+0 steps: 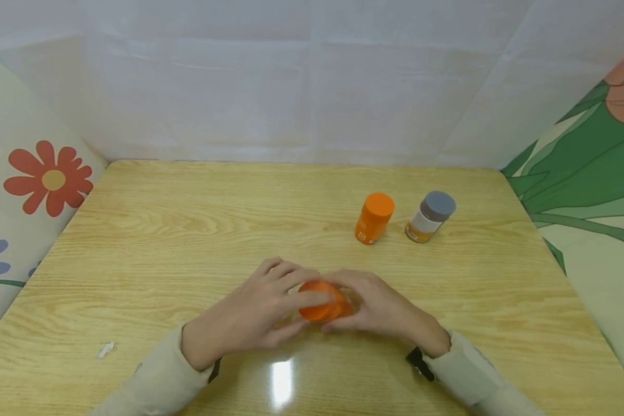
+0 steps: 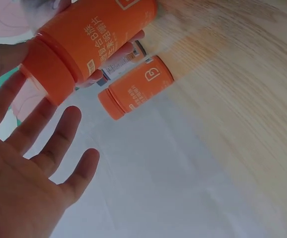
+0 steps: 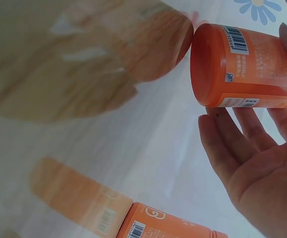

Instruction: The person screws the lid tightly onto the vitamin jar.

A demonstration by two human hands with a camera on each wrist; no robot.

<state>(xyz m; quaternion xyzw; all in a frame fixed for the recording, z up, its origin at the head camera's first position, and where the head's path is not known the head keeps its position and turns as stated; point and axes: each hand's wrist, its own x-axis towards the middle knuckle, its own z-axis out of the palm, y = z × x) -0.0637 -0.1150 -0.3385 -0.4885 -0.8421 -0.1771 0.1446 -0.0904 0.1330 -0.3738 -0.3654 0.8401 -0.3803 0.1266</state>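
In the head view, my left hand (image 1: 255,309) and right hand (image 1: 385,303) meet over an orange pill bottle (image 1: 343,309), held near the table's front. The left thumb and fingers grip its orange cap (image 2: 46,72), with the other left fingers spread out in the left wrist view. My right hand wraps the bottle's body, thumb on one side and fingers on the other. The bottle is tilted, and its base shows raised over the table in the right wrist view. White lettering runs along its side. Fingers hide part of the cap.
A second orange bottle (image 1: 372,222) stands upright behind the hands, to the right. Beside it stands a small jar (image 1: 430,216) with a grey lid. A small white scrap (image 1: 106,349) lies at the left of the wooden table (image 1: 187,219). A white cloth (image 1: 229,86) hangs behind.
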